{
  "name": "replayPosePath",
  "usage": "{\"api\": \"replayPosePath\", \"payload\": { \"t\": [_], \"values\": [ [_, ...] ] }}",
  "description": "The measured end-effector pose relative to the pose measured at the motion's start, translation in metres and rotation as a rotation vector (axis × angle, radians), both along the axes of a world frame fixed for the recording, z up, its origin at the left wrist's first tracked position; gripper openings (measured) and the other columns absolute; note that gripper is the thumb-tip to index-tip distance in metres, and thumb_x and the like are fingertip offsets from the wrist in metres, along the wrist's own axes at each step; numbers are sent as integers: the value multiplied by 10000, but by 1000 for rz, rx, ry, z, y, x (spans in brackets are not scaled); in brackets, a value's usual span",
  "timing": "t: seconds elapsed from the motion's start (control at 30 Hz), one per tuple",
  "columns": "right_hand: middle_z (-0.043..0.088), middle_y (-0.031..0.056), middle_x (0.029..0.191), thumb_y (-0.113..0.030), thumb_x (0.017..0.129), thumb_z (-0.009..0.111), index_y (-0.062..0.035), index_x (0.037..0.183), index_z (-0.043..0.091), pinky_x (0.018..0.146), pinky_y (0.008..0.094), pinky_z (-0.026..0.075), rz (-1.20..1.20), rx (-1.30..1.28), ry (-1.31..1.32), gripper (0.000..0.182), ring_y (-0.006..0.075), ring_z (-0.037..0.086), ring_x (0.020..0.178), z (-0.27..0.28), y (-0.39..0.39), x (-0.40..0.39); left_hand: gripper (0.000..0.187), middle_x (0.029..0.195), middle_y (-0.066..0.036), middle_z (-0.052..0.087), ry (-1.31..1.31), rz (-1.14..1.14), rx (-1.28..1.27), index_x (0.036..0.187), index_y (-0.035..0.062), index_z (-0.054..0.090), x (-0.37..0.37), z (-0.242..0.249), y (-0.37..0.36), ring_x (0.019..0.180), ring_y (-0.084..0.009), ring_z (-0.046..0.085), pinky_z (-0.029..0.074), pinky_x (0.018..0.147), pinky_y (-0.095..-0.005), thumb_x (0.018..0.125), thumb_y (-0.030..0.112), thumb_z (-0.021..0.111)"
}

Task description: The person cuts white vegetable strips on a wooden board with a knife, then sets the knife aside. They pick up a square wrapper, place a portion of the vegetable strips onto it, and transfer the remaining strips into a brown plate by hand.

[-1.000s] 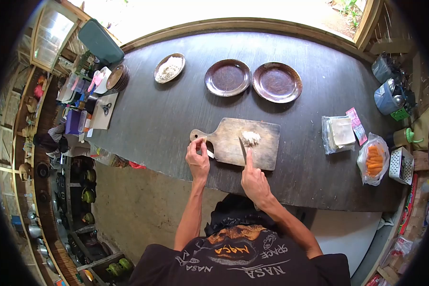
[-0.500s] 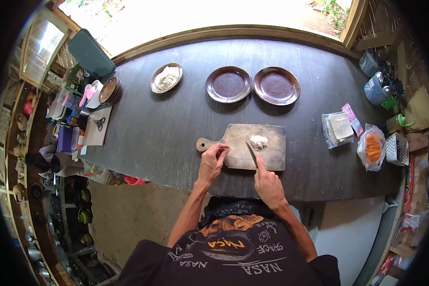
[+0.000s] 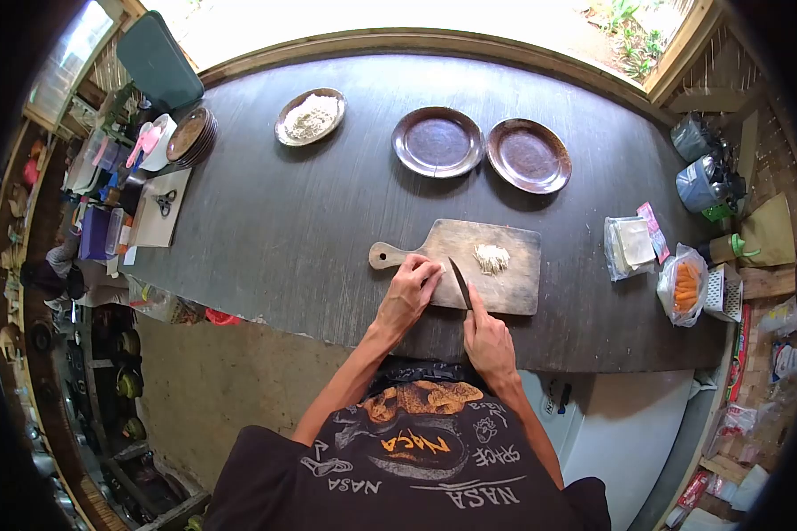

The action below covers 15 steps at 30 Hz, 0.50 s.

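Observation:
A wooden cutting board (image 3: 452, 239) with a round-holed handle lies on the dark table. My right hand (image 3: 490, 341) grips a knife (image 3: 460, 281), its dark blade slanting over the board with the tip up and left. Just left of the blade, my left hand (image 3: 410, 292) rests at the board's handle side, fingertips pinched together. Something small and pale shows at those fingertips, too small to name. On the right half of the board sits a little pile of thin whitish shreds (image 3: 491, 258), apart from both hands.
Behind the board stand two brown plates (image 3: 437, 142) (image 3: 530, 156) and a bowl of white flour-like powder (image 3: 310, 117). To the right are a packet of pale square sheets (image 3: 630, 244) and a bag of carrots (image 3: 684, 285). Scissors (image 3: 165, 203) and stacked plates (image 3: 191, 137) lie left.
The knife has moved left, away from the shreds and closer to my left fingertips. My left hand has shifted slightly onto the board. The whole view has tilted a little.

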State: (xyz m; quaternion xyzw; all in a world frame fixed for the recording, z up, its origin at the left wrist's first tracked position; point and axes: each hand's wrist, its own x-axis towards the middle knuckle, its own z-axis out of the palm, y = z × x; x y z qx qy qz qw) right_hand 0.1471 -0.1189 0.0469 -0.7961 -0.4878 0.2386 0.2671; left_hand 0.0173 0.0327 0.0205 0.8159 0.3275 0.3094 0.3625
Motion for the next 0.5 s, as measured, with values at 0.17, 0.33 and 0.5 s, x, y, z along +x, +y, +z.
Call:
{"api": "replayPosePath", "payload": {
  "t": [0.17, 0.33, 0.5],
  "values": [
    [667, 324, 819, -130, 1031, 536, -116, 1570, 456, 696, 603, 513, -11, 35, -56, 545, 502, 683, 751, 7, 14, 11, 147, 1059, -170, 667, -9, -31, 38, 1082, -15, 728, 16, -2, 18, 981, -327, 688, 576, 878, -401, 956, 60, 722],
    [676, 308, 826, -135, 1023, 547, -137, 1559, 476, 707, 596, 527, 22, -28, -89, 542, 495, 689, 757, 12, 22, 15, 191, 1064, -147, 682, -29, 18, 147, 1132, 1, 744, 18, -10, 15, 1002, -312, 662, 562, 891, -402, 952, 59, 719],
    [683, 293, 825, -147, 1007, 568, -164, 1549, 494, 709, 584, 544, 40, -125, -129, 548, 480, 696, 756, 13, 24, 13, 232, 1120, -115, 685, 9, 39, 143, 1170, 1, 733, 17, -9, 7, 1044, -300, 622, 531, 958, -393, 948, 58, 699]
  ]
}}
